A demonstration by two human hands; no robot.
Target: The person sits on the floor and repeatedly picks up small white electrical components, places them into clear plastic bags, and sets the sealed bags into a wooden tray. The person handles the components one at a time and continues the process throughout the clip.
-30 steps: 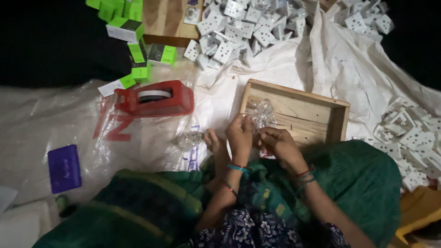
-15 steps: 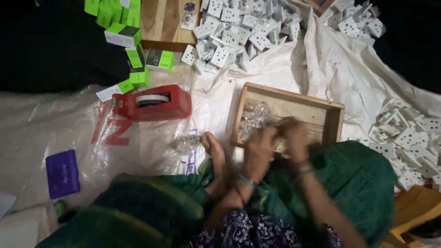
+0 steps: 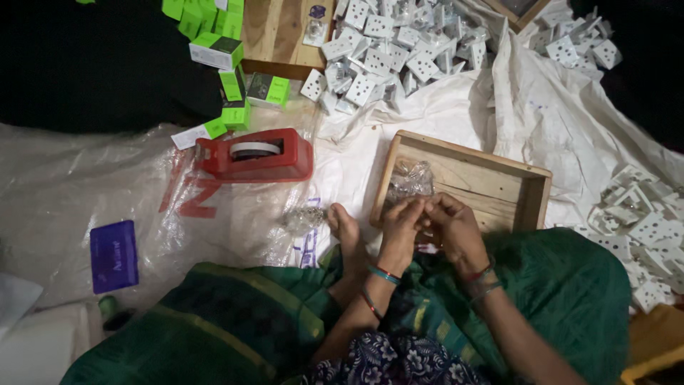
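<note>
Checked against the view half a second back: left hand (image 3: 400, 217) and right hand (image 3: 450, 224) no longer smeared by motion above the tray, now settled and sharp, drawn together at the near rim of the wooden tray (image 3: 470, 151). Judged as a shift from quick handling to fine fingertip work held in one spot. Nothing else on the floor displaced between the two views.

Pose, left: forearm up from the lap, wrist bent forward, fingers bunched narrow with the tips turned toward the right hand. Pose, right: forearm in from the lower right, knuckles up, thumb and first fingers closed to a pinch. Tips of both meeting on a small item (image 3: 426, 212), too small to identify, held just over the tray's near edge above the green cloth (image 3: 570, 285) of the lap.

Inside the tray, just beyond the fingers: a crumpled clear bag (image 3: 410, 178). Just left of the left hand: a bare foot (image 3: 347, 228). Further left, well apart: a red tape dispenser (image 3: 256, 155). At the top: a heap of white perforated plates (image 3: 399, 50) and green boxes (image 3: 228, 53).
</note>
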